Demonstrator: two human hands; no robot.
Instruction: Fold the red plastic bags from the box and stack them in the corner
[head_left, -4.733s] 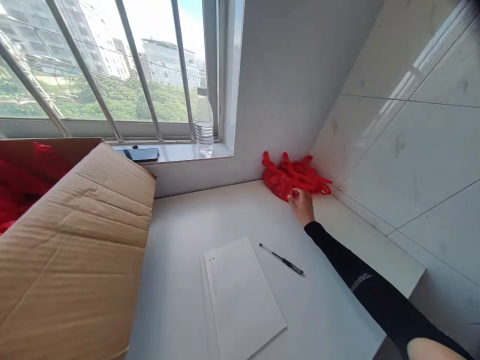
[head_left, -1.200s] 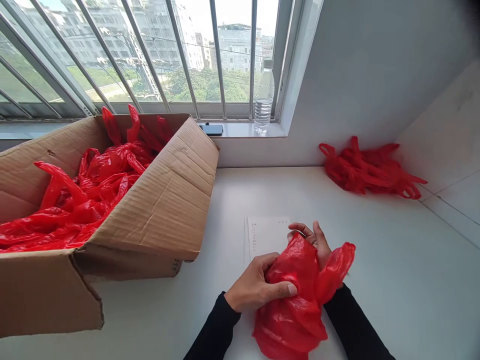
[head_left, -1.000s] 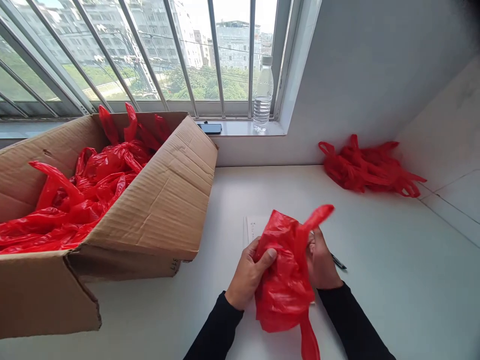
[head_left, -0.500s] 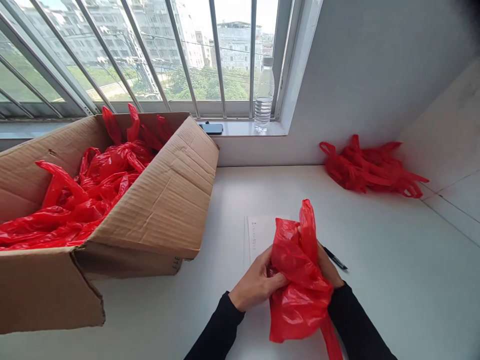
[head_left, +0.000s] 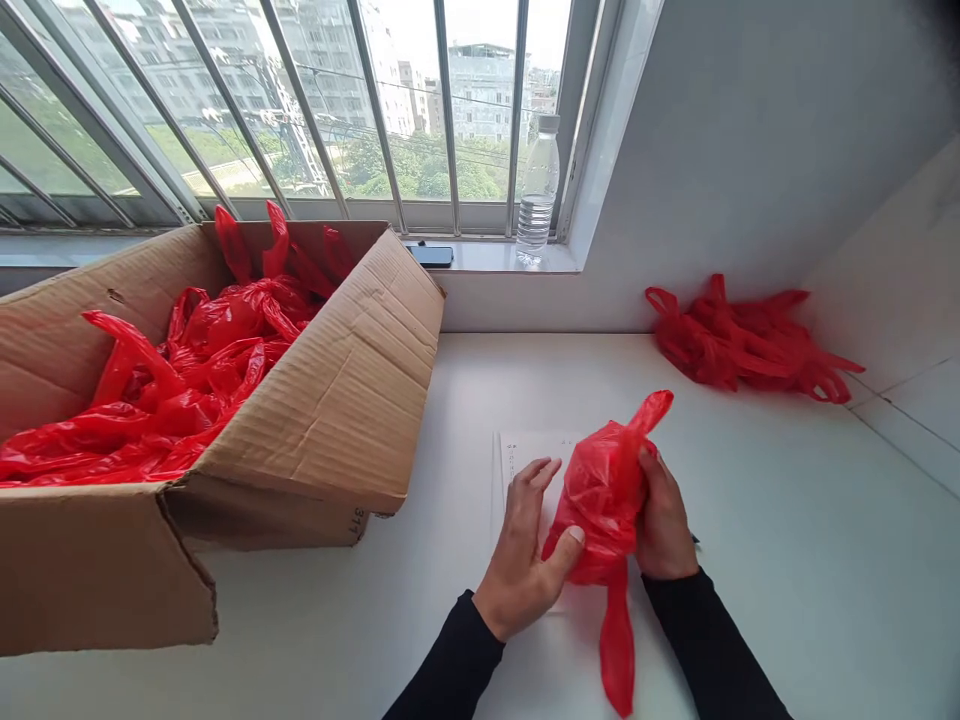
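Observation:
A crumpled red plastic bag, bunched into a rounded bundle, is held above the white table. One handle points up to the right; another hangs down toward me. My right hand grips the bag's right side, some of its fingers hidden behind the plastic. On the left side, my left hand is open with fingers stretched out, its thumb resting against the bag. Beneath the bag lies a white sheet of paper with writing, partly covered. A dark pen shows only its tip beside my right wrist.
A cardboard box full of red plastic bags stands at left, its flap leaning toward the middle. More red bags lie by the wall at back right. A water bottle and a phone sit on the windowsill.
The bag has gone from a flatter, spread shape to a compact bundle. My left fingers have come off it and spread, while my right hand has come into fuller view at its side.

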